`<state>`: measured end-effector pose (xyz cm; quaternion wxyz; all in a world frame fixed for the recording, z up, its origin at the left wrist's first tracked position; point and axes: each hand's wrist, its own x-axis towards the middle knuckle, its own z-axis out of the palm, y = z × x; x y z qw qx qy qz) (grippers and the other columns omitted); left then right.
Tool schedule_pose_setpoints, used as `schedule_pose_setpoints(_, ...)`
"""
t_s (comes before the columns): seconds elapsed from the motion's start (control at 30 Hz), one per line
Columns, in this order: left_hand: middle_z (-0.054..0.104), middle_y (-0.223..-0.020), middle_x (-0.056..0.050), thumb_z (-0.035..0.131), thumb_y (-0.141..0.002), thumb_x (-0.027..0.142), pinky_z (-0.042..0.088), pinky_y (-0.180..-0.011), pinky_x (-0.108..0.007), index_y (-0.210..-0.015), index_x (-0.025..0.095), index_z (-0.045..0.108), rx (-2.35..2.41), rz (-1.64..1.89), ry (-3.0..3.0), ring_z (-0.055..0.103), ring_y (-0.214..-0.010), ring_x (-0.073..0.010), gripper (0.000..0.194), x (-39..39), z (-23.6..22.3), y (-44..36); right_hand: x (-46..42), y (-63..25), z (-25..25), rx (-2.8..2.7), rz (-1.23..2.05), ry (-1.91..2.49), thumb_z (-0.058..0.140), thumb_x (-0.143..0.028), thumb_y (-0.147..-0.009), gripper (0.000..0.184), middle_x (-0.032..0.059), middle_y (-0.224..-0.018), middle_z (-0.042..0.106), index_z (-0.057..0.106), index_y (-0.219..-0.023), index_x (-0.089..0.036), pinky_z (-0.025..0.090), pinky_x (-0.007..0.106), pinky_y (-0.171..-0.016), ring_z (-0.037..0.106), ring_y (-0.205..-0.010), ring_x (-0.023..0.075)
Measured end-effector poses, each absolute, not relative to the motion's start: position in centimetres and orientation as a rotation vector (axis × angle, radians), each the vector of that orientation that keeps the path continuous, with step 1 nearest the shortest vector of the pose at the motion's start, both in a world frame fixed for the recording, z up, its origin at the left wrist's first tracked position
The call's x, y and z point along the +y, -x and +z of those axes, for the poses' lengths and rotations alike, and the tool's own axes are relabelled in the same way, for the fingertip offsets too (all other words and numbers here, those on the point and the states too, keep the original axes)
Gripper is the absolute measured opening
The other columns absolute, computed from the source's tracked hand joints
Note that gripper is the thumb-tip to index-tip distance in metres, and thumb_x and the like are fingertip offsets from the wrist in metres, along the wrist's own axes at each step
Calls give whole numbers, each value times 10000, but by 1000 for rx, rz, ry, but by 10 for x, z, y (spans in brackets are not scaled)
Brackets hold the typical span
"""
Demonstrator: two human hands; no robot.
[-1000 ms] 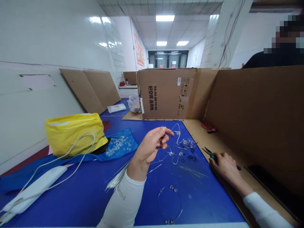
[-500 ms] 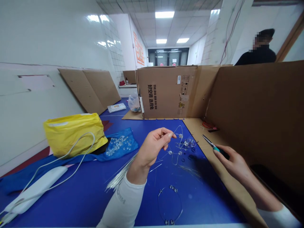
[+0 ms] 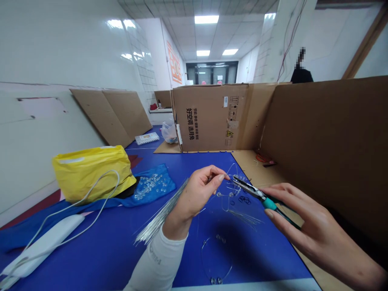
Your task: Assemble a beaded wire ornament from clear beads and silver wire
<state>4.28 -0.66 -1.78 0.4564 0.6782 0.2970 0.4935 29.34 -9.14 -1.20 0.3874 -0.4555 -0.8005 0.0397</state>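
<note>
Between thumb and fingertips, my left hand (image 3: 202,190) pinches a thin wire loop (image 3: 224,202) that carries several clear beads (image 3: 231,195). My right hand (image 3: 315,222) grips pliers (image 3: 269,203) with green-and-black handles. Their jaws reach left to the wire just beside my left fingertips; whether they have closed on it I cannot tell. Below, a second beaded wire ring (image 3: 202,258) lies on the blue table. Small dark rings (image 3: 245,200) lie under the pliers. Straight wires (image 3: 162,214) are bundled by my left forearm, with more loose wires (image 3: 247,217) to the right.
Clear beads (image 3: 151,184) lie on a blue cloth (image 3: 169,178) at left, by a yellow bag (image 3: 93,173). A white power strip (image 3: 45,244) with its cable sits at the near left. Cardboard walls (image 3: 209,117) stand behind and at right. A person (image 3: 301,74) is beyond.
My right hand has brought the pliers left to the wire at my left fingertips. My left hand has shifted slightly right, still pinching the wire. The person behind has moved left and lower.
</note>
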Motion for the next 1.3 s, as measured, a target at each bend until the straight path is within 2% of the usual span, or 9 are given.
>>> schedule_pose_setpoints(0.1, 533, -670, 39, 645, -951, 334, 339, -565, -246, -938, 153, 725, 762, 1238, -1728, 442, -590, -98, 198, -9, -16, -44, -91, -293, -8, -2056, 26, 1160, 603, -420, -1011, 315, 105, -1075, 711, 705, -1227, -214, 633, 349, -748, 734, -921, 232)
schedule_pose_setpoints(0.5, 676, -739, -9, 648, -937, 267, 384, -582, -246, -915, 163, 773, 783, 1391, -1848, 503, -617, -109, 164, -10, -17, -49, -94, -296, 9, -2179, -159, 1234, 548, -468, -1024, 368, 123, -1075, 717, 706, -1233, -211, 654, 375, -706, 748, -874, 248)
schedule_pose_setpoints(0.73, 680, -713, -10, 655, -937, 268, 388, -575, -242, -879, 158, 774, 829, 1450, -1891, 517, -606, -110, 172, -14, -16, -53, -94, -298, 13, -2208, -258, 1226, 532, -474, -1028, 383, 127, -1078, 709, 703, -1247, -211, 651, 409, -694, 746, -850, 257)
schedule_pose_setpoints(1.0, 734, -750, -28, 636, -943, 203, 418, -582, -234, -849, 157, 755, 825, 1481, -2009, 585, -631, -117, 159, -17, -16, -55, -88, -302, 19, -2275, -223, 1221, 535, -458, -1029, 376, 129, -1092, 722, 711, -1239, -201, 646, 430, -735, 741, -884, 269)
schedule_pose_setpoints(1.3, 737, -747, -25, 626, -941, 128, 455, -606, -248, -858, 167, 740, 911, 1658, -2159, 644, -664, -140, 146, -23, -18, -62, -91, -299, 23, -2257, -192, 1213, 545, -450, -1029, 370, 125, -1091, 739, 732, -1232, -205, 649, 387, -720, 756, -880, 252)
